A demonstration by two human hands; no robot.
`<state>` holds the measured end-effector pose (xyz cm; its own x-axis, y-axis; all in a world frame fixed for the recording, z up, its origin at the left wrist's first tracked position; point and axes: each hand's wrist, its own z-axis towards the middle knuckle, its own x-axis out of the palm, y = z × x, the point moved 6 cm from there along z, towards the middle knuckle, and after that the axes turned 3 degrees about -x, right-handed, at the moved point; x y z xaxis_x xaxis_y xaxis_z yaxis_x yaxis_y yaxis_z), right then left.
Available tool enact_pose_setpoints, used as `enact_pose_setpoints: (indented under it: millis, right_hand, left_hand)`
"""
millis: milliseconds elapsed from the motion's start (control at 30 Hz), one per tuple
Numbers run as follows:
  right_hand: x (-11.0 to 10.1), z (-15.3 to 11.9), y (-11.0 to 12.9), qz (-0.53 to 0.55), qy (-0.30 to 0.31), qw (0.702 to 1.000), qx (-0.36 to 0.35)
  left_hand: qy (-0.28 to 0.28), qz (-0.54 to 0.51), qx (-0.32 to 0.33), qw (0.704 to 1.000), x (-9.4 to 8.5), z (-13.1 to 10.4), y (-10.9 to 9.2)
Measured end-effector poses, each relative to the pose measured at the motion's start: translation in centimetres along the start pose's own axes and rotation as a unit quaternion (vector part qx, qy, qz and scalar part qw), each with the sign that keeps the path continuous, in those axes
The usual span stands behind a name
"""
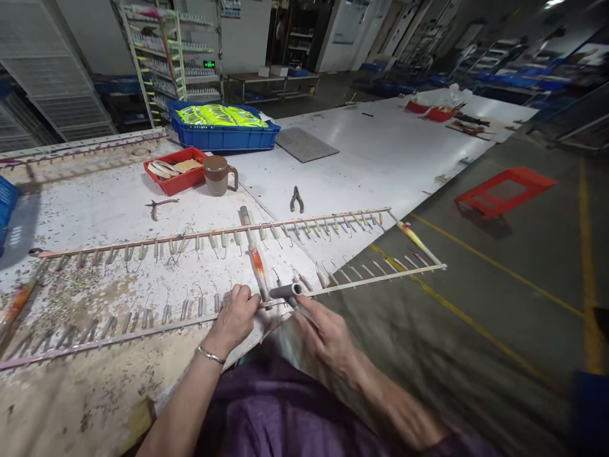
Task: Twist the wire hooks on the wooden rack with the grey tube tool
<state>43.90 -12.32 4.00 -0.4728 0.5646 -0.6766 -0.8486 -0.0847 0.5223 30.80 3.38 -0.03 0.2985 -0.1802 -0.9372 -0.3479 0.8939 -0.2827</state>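
A long rack frame (304, 220), lined with several small hooked pieces, lies across the table and extends past its edge. My left hand (238, 312) is closed over the near rail (181, 322), beside where the orange-stained crossbar (258, 263) meets it; its fingertips are partly hidden. In my right hand (326, 333) is a hammer-like tool with a grey pipe head (285, 291). That head is just right of my left fingers, over the joint; whether it touches is unclear. Pliers with dark handles (297, 200) and reddish pliers (159, 206) lie beyond the frame.
A brown mug (216, 176) stands by a red tray (178, 184). Behind them is a blue crate (228, 138) of yellow-green lures, with a grey mat (307, 145) alongside. Debris litters the left tabletop (128, 216). A red stool-like object (504, 190) is on the floor at right.
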Motion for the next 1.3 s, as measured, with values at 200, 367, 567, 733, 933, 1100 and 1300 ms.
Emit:
enact_pose_setpoints:
  millis: [200, 367, 567, 733, 933, 1100, 1300]
  right_hand:
    - [0.4, 0.6, 0.9, -0.009, 0.045, 0.998, -0.052]
    - [-0.6, 0.6, 1.3, 0.011, -0.030, 0.998, -0.058]
    - [-0.1, 1.2, 1.0, 0.019, 0.041, 0.998, -0.043]
    - [-1.1, 1.1, 1.0, 0.004, -0.046, 0.997, -0.057]
    - [-0.1, 1.1, 0.6, 0.021, 0.032, 0.999, -0.022]
    - [-0.6, 1.0, 0.8, 0.007, -0.011, 0.999, -0.038]
    - [-0.6, 0.9, 0.6, 0.047, -0.008, 0.998, -0.034]
  left_hand:
    - [-0.007, -0.017, 0.003, 1.000, -0.1, 0.1, 0.1]
    - [-0.008, -0.007, 0.000, 1.000, 0.2, 0.0, 0.2]
    - [-0.017, -0.008, 0.006, 1.000, 0.5, -0.1, 0.5]
    - [-0.016, -0.019, 0.000, 1.000, 0.2, -0.2, 0.5]
    - [-0.013, -0.027, 0.001, 1.000, 0.3, -0.2, 0.5]
    - [-0.014, -0.027, 0.001, 1.000, 0.2, -0.1, 0.6]
    - [0.000, -0.036, -0.008, 0.999, 0.0, 0.0, 0.6]
